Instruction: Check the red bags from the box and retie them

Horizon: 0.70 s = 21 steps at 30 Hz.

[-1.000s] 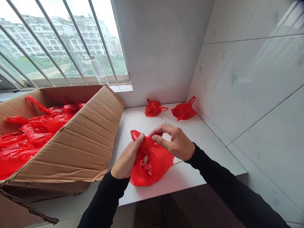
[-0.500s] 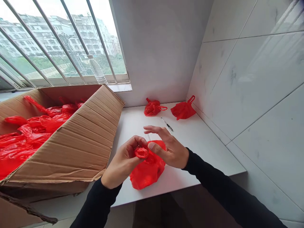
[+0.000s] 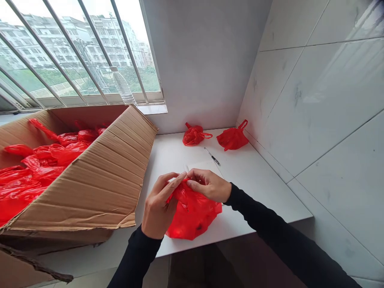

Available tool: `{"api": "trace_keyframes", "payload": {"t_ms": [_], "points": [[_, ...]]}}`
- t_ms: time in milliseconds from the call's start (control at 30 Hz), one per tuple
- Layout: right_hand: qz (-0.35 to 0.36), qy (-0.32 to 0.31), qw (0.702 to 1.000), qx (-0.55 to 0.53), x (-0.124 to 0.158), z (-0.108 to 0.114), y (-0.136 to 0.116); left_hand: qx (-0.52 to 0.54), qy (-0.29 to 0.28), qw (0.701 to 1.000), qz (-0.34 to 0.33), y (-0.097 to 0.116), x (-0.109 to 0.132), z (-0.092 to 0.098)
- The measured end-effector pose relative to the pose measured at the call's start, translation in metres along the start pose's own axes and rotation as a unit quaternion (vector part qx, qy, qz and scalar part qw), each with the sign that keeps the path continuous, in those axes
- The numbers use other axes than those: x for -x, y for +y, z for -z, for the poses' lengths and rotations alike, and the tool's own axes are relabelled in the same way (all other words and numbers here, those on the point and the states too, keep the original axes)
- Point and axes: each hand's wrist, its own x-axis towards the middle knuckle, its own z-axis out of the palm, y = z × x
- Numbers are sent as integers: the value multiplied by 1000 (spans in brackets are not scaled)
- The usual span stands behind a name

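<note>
A red plastic bag (image 3: 195, 218) with something inside rests on the white tabletop (image 3: 264, 192), near its front edge. My left hand (image 3: 163, 200) grips the gathered top of this bag from the left, fingers bent over the film. From the right, my right hand (image 3: 210, 185) pinches the same gathered top, thumb and forefinger together. The two hands' fingertips nearly meet above the bag. What the bag contains is hidden, though a dark spot shows through its lower side.
At the left, a large cardboard box (image 3: 90, 184) holds several red bags (image 3: 54, 160). Two red bags (image 3: 193, 135) (image 3: 232, 138) lie along the back wall, with a pen (image 3: 212, 156) in front. A clear plastic bottle (image 3: 122, 86) stands by the barred window. Tiled wall (image 3: 330, 100) bounds the right.
My right hand, earlier open beside the bag, has closed on its top. My left hand has turned over and shifted slightly right. The bag now looks fuller and spread wider.
</note>
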Motion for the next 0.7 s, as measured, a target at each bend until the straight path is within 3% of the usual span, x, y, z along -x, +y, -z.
{"api": "trace_keyframes", "payload": {"t_ms": [167,267,367,433,500,567,633,700], "points": [[22,120,984,133,16,8,-8,13,-14,998,58,-4,21,7],[-43,151,970,188,41,21,7,-8,9,992,123,-16,59,19],[-122,171,957,199,62,28,29,-13,24,973,229,-25,90,26],[-119,194,958,175,66,26,37,13,17,966,259,-26,95,21],[-76,212,962,155,63,17,35,32,6,972,234,-24,89,7],[-32,183,968,166,57,4,31,20,-33,980,193,-20,79,-9],[-8,112,972,206,53,-10,30,-9,-117,979,168,-17,72,-20],[-15,55,967,246,54,-23,36,-26,-202,968,147,-11,67,-15]]}}
